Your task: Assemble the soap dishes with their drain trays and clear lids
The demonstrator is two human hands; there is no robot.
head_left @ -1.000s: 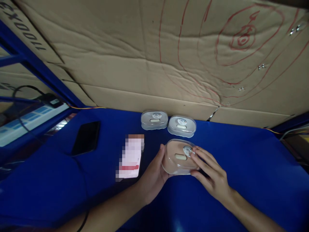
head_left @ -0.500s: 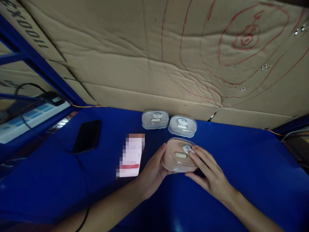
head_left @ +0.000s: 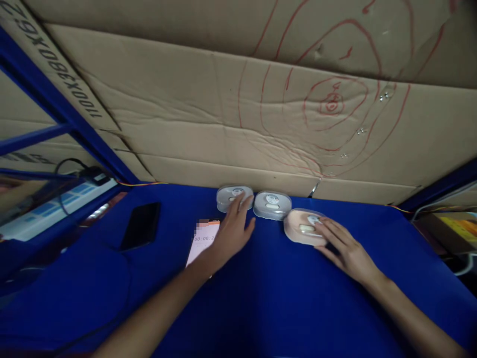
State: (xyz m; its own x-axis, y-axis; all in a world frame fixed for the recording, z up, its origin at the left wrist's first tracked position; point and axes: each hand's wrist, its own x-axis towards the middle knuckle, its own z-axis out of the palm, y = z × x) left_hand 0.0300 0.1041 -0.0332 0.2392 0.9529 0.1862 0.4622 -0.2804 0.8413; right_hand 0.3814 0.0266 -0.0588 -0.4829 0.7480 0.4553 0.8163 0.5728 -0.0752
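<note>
Right hand (head_left: 345, 250): grasping the pinkish case (head_left: 298, 229), fingers laid over its top by the round sticker (head_left: 313, 219), thumb at its near side
Pinkish case: clear-lidded and oval, right end of the row, somewhat nearer the front edge than the other two; a pale capsule-shaped piece (head_left: 307, 228) shows on top
Left hand (head_left: 231, 233): released, fingers loosely spread and blurred over the left grey case (head_left: 223, 200), thumb held apart; cannot tell whether the fingertips touch it
Left grey case: near the back edge of the counter (head_left: 268, 293), partly hidden by the fingers
Middle grey case (head_left: 272, 211): between the other two, by the back edge, uncovered
Lit phone (head_left: 201, 243): left of the cases, timer digits on screen, partly behind the left hand and forearm
Black device (head_left: 140, 226): flat, toward the back left corner
Power strip (head_left: 48, 211): beyond the left edge
Cardboard wall (head_left: 167, 99): behind the back edge, red rings (head_left: 331, 105) drawn on it
</note>
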